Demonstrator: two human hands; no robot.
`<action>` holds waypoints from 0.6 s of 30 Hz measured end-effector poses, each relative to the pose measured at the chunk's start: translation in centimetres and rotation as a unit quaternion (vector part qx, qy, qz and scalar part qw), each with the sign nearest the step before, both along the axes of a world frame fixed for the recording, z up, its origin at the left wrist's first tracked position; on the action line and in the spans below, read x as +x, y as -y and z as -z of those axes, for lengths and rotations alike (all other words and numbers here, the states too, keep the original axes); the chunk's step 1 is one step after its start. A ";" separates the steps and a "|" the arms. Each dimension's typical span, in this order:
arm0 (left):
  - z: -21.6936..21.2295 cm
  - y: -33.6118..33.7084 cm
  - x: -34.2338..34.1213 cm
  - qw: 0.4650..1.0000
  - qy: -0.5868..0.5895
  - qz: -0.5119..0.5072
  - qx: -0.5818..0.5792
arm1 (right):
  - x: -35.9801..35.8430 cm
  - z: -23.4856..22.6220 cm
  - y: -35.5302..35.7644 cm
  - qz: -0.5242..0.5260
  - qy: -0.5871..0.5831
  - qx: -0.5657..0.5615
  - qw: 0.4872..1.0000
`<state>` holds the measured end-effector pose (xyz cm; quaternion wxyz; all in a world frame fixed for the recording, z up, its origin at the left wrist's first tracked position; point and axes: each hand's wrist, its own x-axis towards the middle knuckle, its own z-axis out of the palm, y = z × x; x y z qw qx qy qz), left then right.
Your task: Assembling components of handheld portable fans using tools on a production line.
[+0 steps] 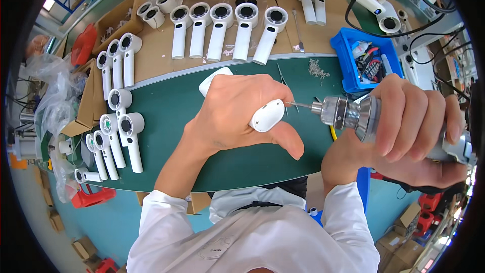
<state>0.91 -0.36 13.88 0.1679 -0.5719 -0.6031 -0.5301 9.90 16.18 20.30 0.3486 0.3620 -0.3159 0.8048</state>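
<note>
In the head view, a green work surface (pixel 242 167) spreads beneath both hands, its near edge curving in front of the person. Beyond the left hand, brown cardboard (pixel 157 56) bears a row of white handheld fans (pixel 217 38), heads pointing away from the person. More white fans (pixel 133 146) stand clustered to the left of that hand, with an open cardboard box (pixel 87 111) and clear plastic bags (pixel 53 78) farther out. Beyond the right hand sits a blue bin (pixel 345 68) of tools; a small heap of screws (pixel 318 69) and tweezers (pixel 282 77) lie between the bin and the left hand. Below the hands, past the near edge, shows a teal floor (pixel 111 220), with a red basket (pixel 93 197) on the left side.

The left hand (pixel 232 106) grasps a white handle (pixel 268 116), most of it hidden in the fist, thumb stretched out below it. The oval end faces right, toward the right hand; the long axis appears to run back leftward and away through the fist. The right hand (pixel 409 126) is wrapped around an electric screwdriver (pixel 348 114), its bit aimed left at the oval's upper rim; whether they touch I cannot tell.
</note>
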 end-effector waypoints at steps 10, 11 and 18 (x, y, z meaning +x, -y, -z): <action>0.3 -0.3 -0.3 0.997 -0.075 -0.022 -0.003 | 0.7 -0.6 -1.6 0.020 0.105 0.203 0.973; 0.5 0.3 -0.4 0.995 -0.092 -0.048 -0.011 | -1.4 0.7 -0.3 -0.010 0.010 0.115 0.993; 0.0 0.3 0.1 0.996 -0.071 -0.058 -0.022 | 0.2 -1.1 -2.7 -0.021 0.042 0.265 0.963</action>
